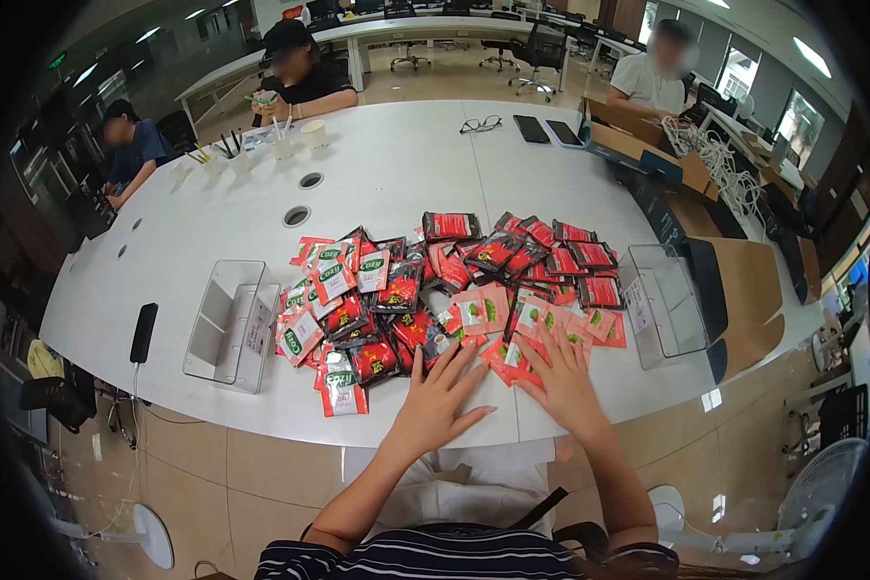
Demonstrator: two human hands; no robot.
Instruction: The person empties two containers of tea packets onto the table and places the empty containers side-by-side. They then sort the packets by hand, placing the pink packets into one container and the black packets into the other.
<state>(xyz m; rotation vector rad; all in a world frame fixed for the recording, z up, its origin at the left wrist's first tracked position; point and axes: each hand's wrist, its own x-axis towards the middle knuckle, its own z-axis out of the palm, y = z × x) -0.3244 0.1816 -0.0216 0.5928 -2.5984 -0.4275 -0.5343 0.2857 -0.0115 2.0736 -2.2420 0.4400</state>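
A wide heap of small packets spreads over the white table in front of me. At its near edge lies my left hand (442, 394), fingers spread, touching the red and black packets (409, 329). My right hand (563, 383) is also spread and rests on pink packets with a green leaf print (483, 308). White, green and red packets marked Cozy (333, 274) make up the left side of the heap. More black and red packets (590, 253) lie at the back right. Neither hand grips a packet.
A clear divided plastic box (224, 324) stands left of the heap, another clear box (662, 304) right of it. A black power bank (145, 332) with a cable lies far left. Glasses (480, 124), phones (531, 130), cups (314, 133) and opened cardboard (744, 290) surround the area. Three people sit around the table.
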